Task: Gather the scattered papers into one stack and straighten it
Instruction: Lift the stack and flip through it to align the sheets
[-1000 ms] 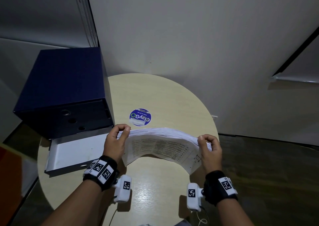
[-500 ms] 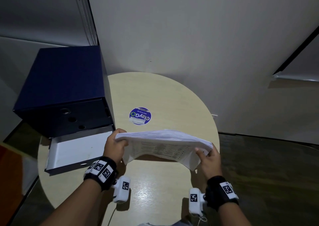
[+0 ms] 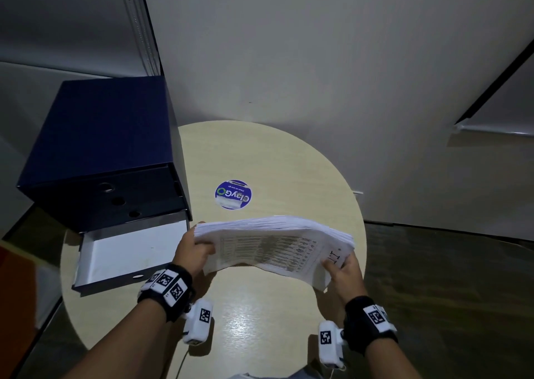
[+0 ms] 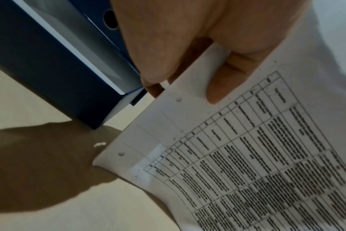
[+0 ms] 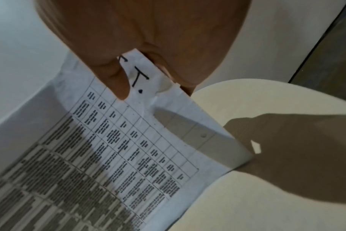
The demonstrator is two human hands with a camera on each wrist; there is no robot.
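A thick stack of white printed papers [image 3: 274,244] is held above the round beige table [image 3: 260,321], tilted so its printed table faces me. My left hand [image 3: 196,251] grips the stack's left end, thumb on the facing sheet [image 4: 219,87], near two punched holes. My right hand [image 3: 341,266] grips the lower right corner, thumb beside a handwritten mark [image 5: 140,76]. The stack [image 5: 128,156] bows a little between the hands. The fingers behind the stack are hidden.
A dark blue drawer box [image 3: 101,159] stands on the table's left side, its bottom drawer [image 3: 130,251] pulled out and white inside. A round blue sticker [image 3: 233,194] lies beyond the stack. A grey wall rises behind the table; dark floor lies to the right.
The stack was arched with its ends bent down a second ago; now it is flatter, tilted toward me and a little further right. My right hand has shifted to the lower right corner.
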